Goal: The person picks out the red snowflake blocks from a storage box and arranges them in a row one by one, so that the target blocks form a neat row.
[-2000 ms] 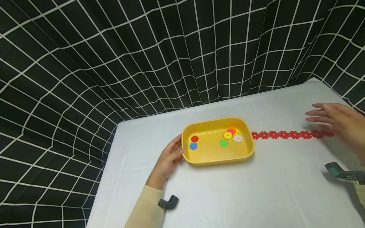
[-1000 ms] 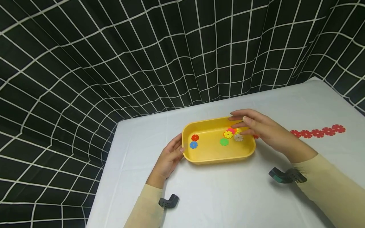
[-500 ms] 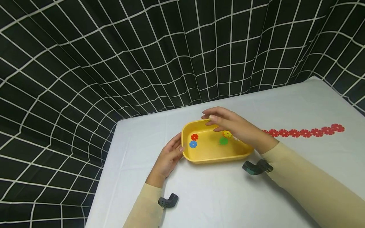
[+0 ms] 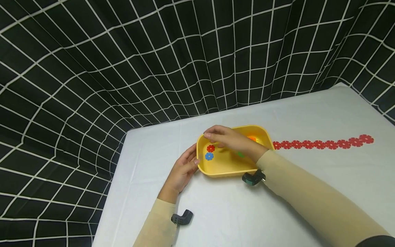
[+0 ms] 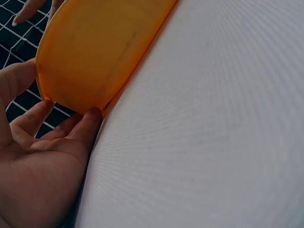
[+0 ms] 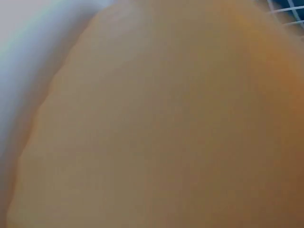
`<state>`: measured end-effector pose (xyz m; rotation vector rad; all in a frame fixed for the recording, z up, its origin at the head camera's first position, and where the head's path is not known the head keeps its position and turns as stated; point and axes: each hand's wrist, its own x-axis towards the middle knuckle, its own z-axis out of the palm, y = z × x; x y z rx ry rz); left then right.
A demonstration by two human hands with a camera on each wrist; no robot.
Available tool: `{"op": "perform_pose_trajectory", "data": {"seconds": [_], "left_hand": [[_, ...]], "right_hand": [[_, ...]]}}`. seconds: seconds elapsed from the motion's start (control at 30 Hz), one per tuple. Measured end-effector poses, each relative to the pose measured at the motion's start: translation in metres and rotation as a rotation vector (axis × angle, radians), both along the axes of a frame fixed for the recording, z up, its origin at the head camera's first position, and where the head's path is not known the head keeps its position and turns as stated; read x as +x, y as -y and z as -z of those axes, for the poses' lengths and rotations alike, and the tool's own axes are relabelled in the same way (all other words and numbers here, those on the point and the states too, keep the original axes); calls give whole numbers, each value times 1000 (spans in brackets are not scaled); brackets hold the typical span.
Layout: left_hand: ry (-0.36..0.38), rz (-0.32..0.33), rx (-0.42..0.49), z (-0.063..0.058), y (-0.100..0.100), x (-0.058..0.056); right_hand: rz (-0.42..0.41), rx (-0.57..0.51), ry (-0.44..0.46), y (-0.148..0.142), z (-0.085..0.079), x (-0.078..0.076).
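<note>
A shallow yellow plastic tray sits on the white table. My left hand grips its left end, thumb at the rim and fingers against the outside wall; the left wrist view shows the left fingers touching the orange-looking tray. My right hand hovers over the tray's left half, fingers loosely extended, holding nothing visible. Just below its fingertips lie a red snowflake disc and a blue snowflake disc. An orange disc and a green disc are partly covered by the right hand.
A row of interlocked red snowflake discs runs rightward from the tray's right end across the white tablecloth. Behind the table hangs a black curtain with white grid lines. The tray side fills the right wrist view, blurred.
My right hand has come from the right end of the red disc row, over the tray's right side, to its left half. The left hand and the tray stay put.
</note>
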<state>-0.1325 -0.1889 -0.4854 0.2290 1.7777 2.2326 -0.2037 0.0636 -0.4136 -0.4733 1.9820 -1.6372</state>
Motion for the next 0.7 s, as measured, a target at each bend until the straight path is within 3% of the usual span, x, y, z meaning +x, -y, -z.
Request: {"op": "perform_pose_trajectory", "data": {"seconds": [0.2, 0.4, 0.53, 0.7], "left_hand": [[-1, 3, 25, 2, 0, 0], [-6, 10, 37, 2, 0, -1], [-2, 10, 34, 0, -1, 0], [17, 0, 39, -1, -2, 1]], "right_hand": [[-79, 101, -66, 4, 21, -1], [-162, 300, -281, 5, 30, 1], [-162, 375, -432, 7, 33, 1], [-122, 386, -480, 8, 37, 1]]}}
